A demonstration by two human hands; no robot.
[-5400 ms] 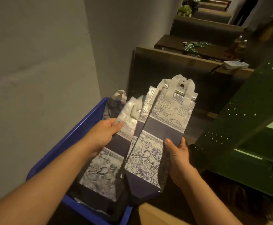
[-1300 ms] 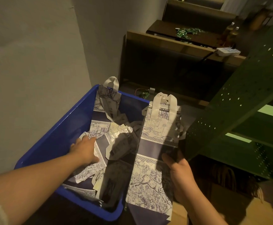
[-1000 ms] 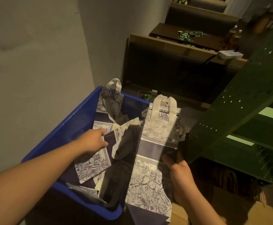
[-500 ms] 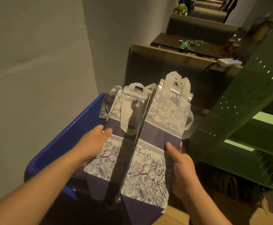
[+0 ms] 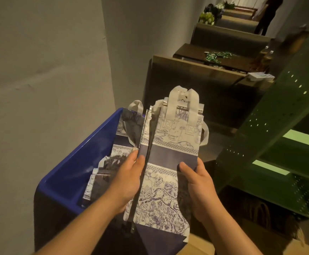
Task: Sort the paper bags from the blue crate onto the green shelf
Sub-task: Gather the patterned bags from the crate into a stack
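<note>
Upright, handles up: paper bags [image 5: 170, 155] between both hands.

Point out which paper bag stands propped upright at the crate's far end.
The bag with the white handle loop against the blue crate's far wall. The other crate bags lie flat, and the hands hold the rest above it.

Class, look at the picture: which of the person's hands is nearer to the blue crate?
Left. The left hand grips the held paper bags at their left edge, directly over the blue crate; the right hand grips their right edge, beyond the crate, toward the green shelf.
</note>
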